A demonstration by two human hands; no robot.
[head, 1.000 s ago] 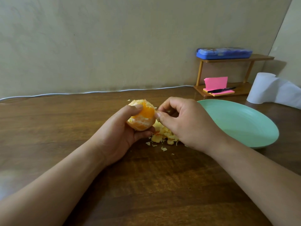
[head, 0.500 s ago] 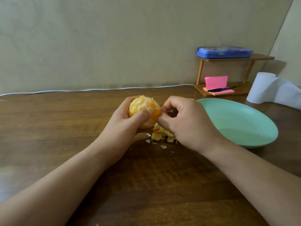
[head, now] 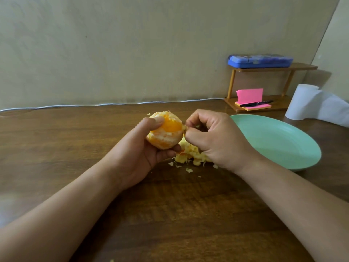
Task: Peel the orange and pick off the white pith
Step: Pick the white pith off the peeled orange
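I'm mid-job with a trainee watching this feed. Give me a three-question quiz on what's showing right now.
1. True or false: the green plate holds the peel scraps.
2. Which hand grips the orange: A) left hand, B) right hand, C) neither?
3. Fill in: the black pen lies on the ____ sticky notes.

Key:
1. False; the scraps lie on the table beside the plate.
2. A; the right hand pinches at the orange's edge.
3. Pink.
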